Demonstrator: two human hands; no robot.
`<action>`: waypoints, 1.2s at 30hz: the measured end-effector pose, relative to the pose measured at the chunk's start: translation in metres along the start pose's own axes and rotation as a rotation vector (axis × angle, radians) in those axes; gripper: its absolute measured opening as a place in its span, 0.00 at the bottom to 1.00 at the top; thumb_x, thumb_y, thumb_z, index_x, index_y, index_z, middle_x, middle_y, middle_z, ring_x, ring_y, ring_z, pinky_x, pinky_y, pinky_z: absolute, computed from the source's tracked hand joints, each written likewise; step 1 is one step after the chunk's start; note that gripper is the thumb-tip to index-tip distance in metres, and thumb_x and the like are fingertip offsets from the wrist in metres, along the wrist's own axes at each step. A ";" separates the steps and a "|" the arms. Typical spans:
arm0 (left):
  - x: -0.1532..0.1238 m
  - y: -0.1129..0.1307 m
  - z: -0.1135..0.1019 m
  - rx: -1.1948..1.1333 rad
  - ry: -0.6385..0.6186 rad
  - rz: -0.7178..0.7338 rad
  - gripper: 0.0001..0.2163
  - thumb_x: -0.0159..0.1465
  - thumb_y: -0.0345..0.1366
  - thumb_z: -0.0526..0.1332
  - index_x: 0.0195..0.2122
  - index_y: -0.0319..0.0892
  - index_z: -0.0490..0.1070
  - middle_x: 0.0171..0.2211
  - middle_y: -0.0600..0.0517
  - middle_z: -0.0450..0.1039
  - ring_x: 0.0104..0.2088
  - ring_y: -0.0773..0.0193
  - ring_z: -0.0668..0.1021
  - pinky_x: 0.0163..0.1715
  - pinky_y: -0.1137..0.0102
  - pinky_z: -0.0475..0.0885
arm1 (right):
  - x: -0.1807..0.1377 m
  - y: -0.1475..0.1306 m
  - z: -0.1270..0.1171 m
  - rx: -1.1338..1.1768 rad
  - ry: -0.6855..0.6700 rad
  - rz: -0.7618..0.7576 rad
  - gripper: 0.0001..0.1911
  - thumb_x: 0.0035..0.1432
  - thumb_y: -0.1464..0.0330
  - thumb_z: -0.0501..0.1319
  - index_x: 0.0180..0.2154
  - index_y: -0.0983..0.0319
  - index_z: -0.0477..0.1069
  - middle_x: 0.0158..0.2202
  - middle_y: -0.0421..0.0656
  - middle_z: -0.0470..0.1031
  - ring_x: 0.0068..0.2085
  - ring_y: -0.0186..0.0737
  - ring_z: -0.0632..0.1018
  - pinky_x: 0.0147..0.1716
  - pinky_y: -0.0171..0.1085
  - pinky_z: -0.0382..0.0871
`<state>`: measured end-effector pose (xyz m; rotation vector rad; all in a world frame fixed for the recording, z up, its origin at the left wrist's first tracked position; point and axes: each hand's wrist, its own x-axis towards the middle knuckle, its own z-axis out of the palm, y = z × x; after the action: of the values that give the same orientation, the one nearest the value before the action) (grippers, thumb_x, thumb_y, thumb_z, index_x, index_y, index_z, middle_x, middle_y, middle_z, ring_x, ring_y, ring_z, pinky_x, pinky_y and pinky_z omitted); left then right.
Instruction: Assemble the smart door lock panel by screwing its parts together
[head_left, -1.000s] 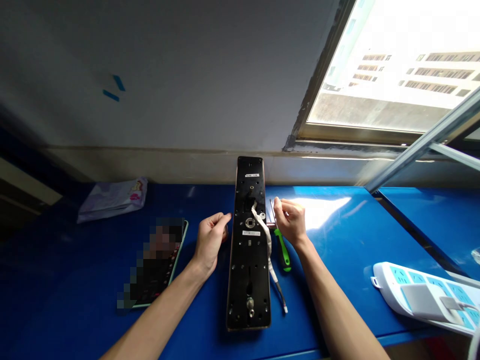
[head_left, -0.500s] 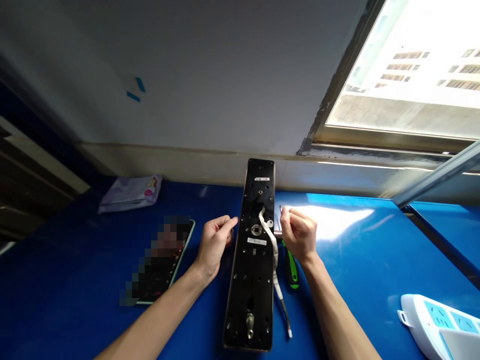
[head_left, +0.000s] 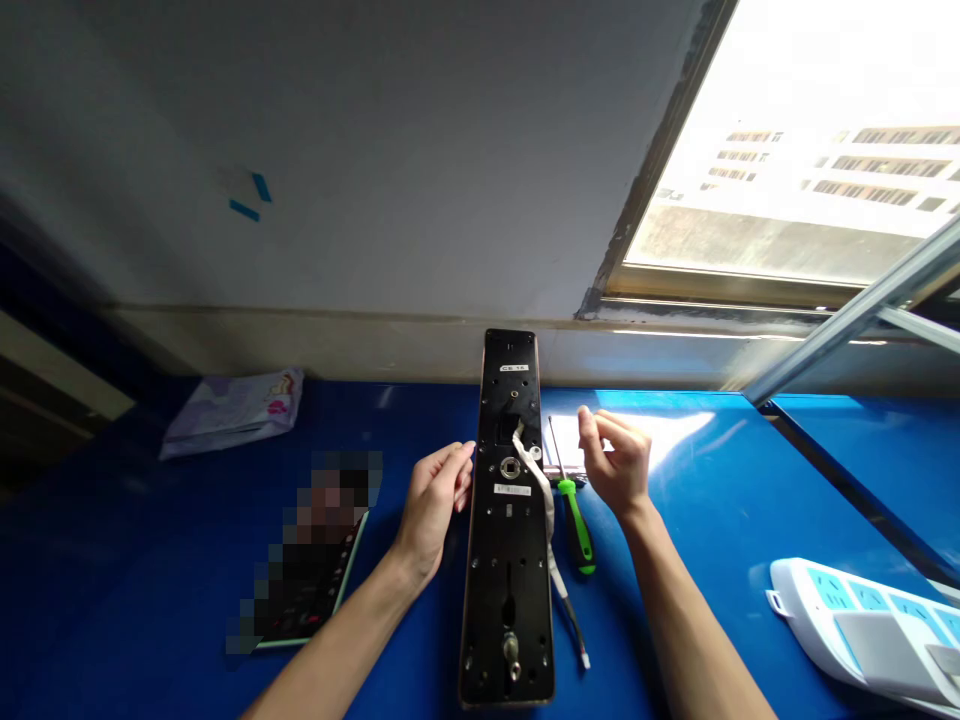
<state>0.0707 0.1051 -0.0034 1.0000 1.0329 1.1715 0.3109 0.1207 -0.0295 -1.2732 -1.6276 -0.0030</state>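
A long black lock panel (head_left: 510,560) lies lengthwise on the blue table (head_left: 712,520), its back side up and screw holes showing. A white ribbon cable (head_left: 551,520) runs from its middle down off its right edge. My left hand (head_left: 437,497) rests against the panel's left edge with its fingers loosely curved, holding nothing. My right hand (head_left: 619,460) hovers just right of the panel, fingers apart and empty. Between that hand and the panel lies a screwdriver with a green handle (head_left: 578,520).
A phone (head_left: 315,560) lies left of the panel and a tissue packet (head_left: 232,410) sits at the back left. A white power strip (head_left: 862,620) is at the right front. A wall and a window sill (head_left: 712,310) close the table's far side.
My right hand has let go of the screwdriver shaft and moved a little right, opening. The left hand stays at the panel's left edge. The view has shifted slightly.
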 end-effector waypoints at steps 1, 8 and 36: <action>0.000 -0.001 0.000 -0.001 -0.004 0.002 0.24 0.62 0.52 0.66 0.20 0.44 0.57 0.18 0.60 0.54 0.21 0.71 0.58 0.21 0.75 0.56 | 0.001 0.001 -0.004 -0.003 0.022 0.003 0.13 0.72 0.60 0.64 0.50 0.62 0.76 0.45 0.43 0.80 0.39 0.36 0.81 0.39 0.39 0.81; 0.000 -0.002 0.000 0.016 -0.003 0.021 0.24 0.62 0.51 0.66 0.20 0.44 0.58 0.18 0.60 0.55 0.21 0.71 0.59 0.22 0.75 0.56 | 0.002 0.004 -0.006 0.010 0.015 0.019 0.15 0.72 0.60 0.64 0.54 0.61 0.75 0.52 0.46 0.79 0.46 0.42 0.82 0.45 0.44 0.82; 0.005 -0.012 0.000 0.047 -0.002 0.127 0.28 0.64 0.52 0.70 0.59 0.46 0.63 0.35 0.53 0.78 0.35 0.58 0.82 0.35 0.67 0.76 | 0.019 -0.049 -0.040 -0.209 -0.909 0.415 0.14 0.49 0.68 0.73 0.28 0.59 0.67 0.22 0.36 0.73 0.24 0.34 0.70 0.23 0.33 0.59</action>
<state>0.0738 0.1081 -0.0157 1.1166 1.0107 1.2537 0.3047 0.0906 0.0291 -1.9161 -2.0922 0.7777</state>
